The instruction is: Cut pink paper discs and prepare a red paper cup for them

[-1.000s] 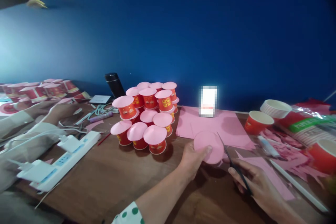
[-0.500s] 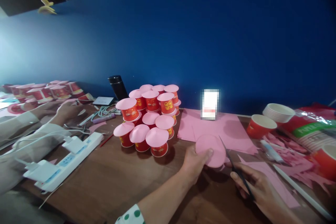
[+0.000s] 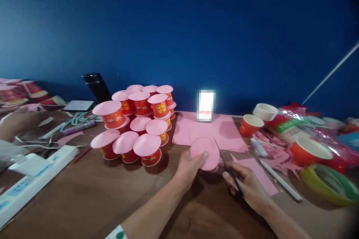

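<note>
A round piece of pink paper [image 3: 204, 151] is pinched in my left hand [image 3: 190, 168], its thumb lying across the face. Black-handled scissors [image 3: 231, 174] are gripped in my right hand [image 3: 246, 185], with the blades along the right edge of the disc. Whether the blades are apart I cannot tell. Behind the disc lie pink paper sheets [image 3: 224, 127]. To the left stand several red paper cups [image 3: 151, 159], stacked in two layers and topped with shallow pink paper cones [image 3: 147, 144].
Pink scraps [image 3: 280, 153], a glue stick [image 3: 259, 147], a white pen-like stick [image 3: 282, 181], more cups [image 3: 251, 125] and a tape roll [image 3: 328, 188] lie right. A lit phone [image 3: 206, 106] leans on the wall. Left are a power strip [image 3: 36, 179], black flask [image 3: 97, 86] and another person's hand [image 3: 21, 119].
The view has swung to the right, bringing the tape roll into sight and cutting off part of the other person's arms. Both my hands keep hold of the paper and scissors.
</note>
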Action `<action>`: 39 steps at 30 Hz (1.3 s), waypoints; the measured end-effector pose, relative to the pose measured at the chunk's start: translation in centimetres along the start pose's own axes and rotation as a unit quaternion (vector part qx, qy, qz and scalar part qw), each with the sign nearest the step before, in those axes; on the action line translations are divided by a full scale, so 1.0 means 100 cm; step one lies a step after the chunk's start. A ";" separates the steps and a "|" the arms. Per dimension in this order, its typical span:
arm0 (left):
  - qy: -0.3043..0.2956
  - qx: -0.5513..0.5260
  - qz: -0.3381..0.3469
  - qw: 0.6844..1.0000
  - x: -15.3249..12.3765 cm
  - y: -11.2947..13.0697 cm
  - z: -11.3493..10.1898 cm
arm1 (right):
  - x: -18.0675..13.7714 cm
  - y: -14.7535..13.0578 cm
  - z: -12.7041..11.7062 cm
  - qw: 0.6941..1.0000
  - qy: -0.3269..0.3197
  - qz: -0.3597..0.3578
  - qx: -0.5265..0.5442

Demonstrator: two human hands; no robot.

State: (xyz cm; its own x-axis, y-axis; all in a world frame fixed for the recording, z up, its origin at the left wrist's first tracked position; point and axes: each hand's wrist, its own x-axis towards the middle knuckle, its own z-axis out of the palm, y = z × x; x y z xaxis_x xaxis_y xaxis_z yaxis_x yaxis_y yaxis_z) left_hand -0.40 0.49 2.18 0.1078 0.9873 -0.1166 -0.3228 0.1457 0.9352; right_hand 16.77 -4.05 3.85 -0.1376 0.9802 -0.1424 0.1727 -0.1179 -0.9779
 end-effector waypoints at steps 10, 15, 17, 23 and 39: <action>-0.019 0.002 -0.017 1.000 0.001 -0.003 -0.001 | 0.000 0.001 -0.001 0.999 -0.013 -0.020 0.037; -0.014 -0.001 -0.028 1.000 -0.001 0.000 0.000 | 0.000 -0.002 -0.001 0.999 -0.011 -0.022 0.030; -0.007 -0.003 -0.027 1.000 -0.002 0.002 0.002 | 0.000 -0.001 -0.002 0.999 -0.011 -0.020 0.028; -0.005 -0.003 -0.026 1.000 -0.001 0.002 0.002 | 0.001 0.003 -0.003 1.000 -0.004 -0.019 0.020; -0.012 -0.002 -0.023 1.000 0.000 0.000 0.000 | 0.000 0.005 -0.004 1.000 0.003 -0.021 0.015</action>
State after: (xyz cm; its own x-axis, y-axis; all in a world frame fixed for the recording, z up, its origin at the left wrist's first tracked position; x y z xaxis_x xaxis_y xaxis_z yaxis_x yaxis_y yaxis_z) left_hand -0.40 0.51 2.21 0.1450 0.9779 -0.1505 -0.3206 0.1903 0.9279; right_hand 17.27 -4.07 3.42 -0.1382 0.9853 -0.1000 0.1369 -0.0810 -0.9873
